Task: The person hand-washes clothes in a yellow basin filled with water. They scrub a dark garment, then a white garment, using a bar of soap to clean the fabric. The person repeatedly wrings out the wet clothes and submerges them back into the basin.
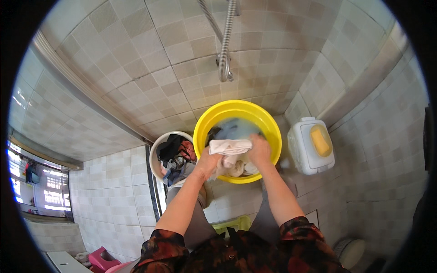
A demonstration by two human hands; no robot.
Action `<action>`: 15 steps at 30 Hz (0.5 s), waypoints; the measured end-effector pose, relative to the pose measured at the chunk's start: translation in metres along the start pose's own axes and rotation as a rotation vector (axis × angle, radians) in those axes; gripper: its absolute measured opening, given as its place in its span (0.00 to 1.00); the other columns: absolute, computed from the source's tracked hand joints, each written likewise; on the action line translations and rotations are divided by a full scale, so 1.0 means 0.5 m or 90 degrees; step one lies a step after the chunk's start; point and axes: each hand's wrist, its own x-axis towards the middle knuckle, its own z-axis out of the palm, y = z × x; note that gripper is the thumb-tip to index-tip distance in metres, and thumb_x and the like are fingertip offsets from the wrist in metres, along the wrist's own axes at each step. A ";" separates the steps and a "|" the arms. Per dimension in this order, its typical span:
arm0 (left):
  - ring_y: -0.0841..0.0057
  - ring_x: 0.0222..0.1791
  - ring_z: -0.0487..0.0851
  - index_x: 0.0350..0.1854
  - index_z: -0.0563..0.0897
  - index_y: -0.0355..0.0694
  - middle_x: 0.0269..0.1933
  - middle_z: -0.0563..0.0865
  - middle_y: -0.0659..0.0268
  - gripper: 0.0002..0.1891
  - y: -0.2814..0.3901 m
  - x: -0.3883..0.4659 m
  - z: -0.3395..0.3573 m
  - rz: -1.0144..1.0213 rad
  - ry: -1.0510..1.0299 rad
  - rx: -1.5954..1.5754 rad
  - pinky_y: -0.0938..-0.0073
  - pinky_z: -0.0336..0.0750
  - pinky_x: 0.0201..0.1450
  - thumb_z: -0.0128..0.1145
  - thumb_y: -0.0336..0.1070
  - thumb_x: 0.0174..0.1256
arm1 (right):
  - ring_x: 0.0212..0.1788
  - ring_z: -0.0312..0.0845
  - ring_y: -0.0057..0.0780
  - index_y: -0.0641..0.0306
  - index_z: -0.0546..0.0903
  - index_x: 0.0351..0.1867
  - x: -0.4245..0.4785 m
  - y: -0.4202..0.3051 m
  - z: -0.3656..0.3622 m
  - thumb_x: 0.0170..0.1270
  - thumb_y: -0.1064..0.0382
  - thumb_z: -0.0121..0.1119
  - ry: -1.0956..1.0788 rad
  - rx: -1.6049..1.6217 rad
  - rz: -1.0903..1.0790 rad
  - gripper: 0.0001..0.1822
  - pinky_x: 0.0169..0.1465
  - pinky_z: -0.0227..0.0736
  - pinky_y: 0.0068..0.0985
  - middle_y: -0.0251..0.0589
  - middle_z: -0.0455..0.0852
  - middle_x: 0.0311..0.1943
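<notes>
A pale pink cloth (230,146) is stretched between my two hands above a yellow plastic basin (273,119). My left hand (207,163) grips its left end near the basin's left rim. My right hand (260,150) is closed on the right end, inside the basin on the right. Cloudy water (244,126) with dark, soaked fabric lies beyond the cloth. Cream-coloured fabric (239,168) is bunched below it, near the basin's front. The fingertips of both hands are partly hidden.
A white tub (154,160) of mixed clothes touches the basin's left side. At the right stands a white lidded container (309,163) with a yellow bar (320,141) on top. A metal shower hose (224,58) hangs on the tiled wall. A green plastic stool (235,223) is between my legs.
</notes>
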 end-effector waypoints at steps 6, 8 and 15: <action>0.61 0.50 0.88 0.66 0.76 0.40 0.48 0.89 0.53 0.31 0.021 0.031 0.004 0.036 -0.075 0.508 0.64 0.81 0.54 0.68 0.41 0.58 | 0.46 0.86 0.41 0.65 0.86 0.47 0.056 0.030 0.039 0.57 0.72 0.62 -0.098 0.457 0.074 0.15 0.52 0.78 0.33 0.49 0.89 0.43; 0.54 0.45 0.88 0.63 0.79 0.43 0.42 0.89 0.50 0.30 0.008 0.055 -0.002 0.038 -0.019 0.676 0.58 0.82 0.49 0.68 0.43 0.55 | 0.51 0.82 0.33 0.67 0.84 0.50 0.042 0.008 0.043 0.57 0.74 0.59 -0.221 0.571 0.063 0.17 0.57 0.75 0.30 0.42 0.87 0.47; 0.54 0.42 0.89 0.52 0.86 0.42 0.37 0.89 0.53 0.20 -0.014 0.101 -0.014 0.227 0.160 0.669 0.58 0.82 0.47 0.68 0.39 0.56 | 0.62 0.76 0.30 0.62 0.74 0.67 0.051 -0.059 0.003 0.52 0.81 0.55 -0.380 0.660 -0.097 0.35 0.66 0.68 0.28 0.39 0.79 0.62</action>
